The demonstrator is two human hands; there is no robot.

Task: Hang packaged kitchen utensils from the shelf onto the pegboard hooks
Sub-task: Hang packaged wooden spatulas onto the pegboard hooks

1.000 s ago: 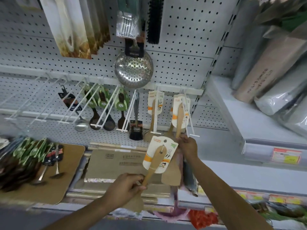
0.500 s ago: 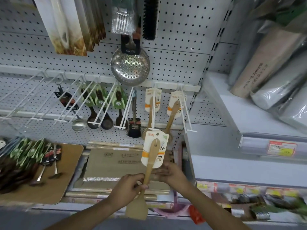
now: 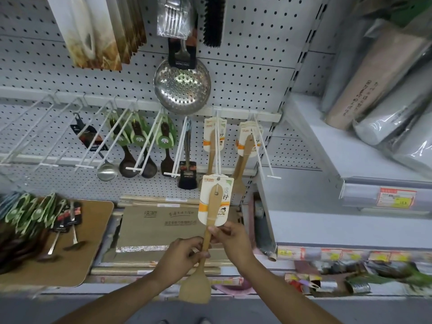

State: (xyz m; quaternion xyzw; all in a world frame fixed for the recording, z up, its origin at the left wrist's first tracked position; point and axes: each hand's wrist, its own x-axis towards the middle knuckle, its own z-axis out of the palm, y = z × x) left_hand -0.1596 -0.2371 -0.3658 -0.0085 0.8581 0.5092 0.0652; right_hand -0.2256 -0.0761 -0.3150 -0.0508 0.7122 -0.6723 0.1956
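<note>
left hand (image 3: 181, 256): fingers curled round the handle of the wooden spatula (image 3: 205, 239), gripping it below the card.
right hand (image 3: 230, 239): thumb and fingertips pinch the same handle just under the lower edge of the card, touching the left hand's grip from the right.
wooden spatula: held nearly upright in front of the shelf, blade down near the lower edge of view, card end up.
backing card (image 3: 216, 199): white with an orange band, fixed round the upper handle; its top edge sits at the tip of the white hook (image 3: 218, 146).
hung spatulas (image 3: 245, 146): two groups of the same carded item on adjacent hooks, behind and above the held one.
pegboard (image 3: 245, 73): white, perforated; a steel skimmer (image 3: 182, 87) hangs above the hook row.
dark ladles (image 3: 138, 148): green-carded, hanging left of centre.
shelf pile (image 3: 35, 213): more carded utensils lying on a brown board at left.
</note>
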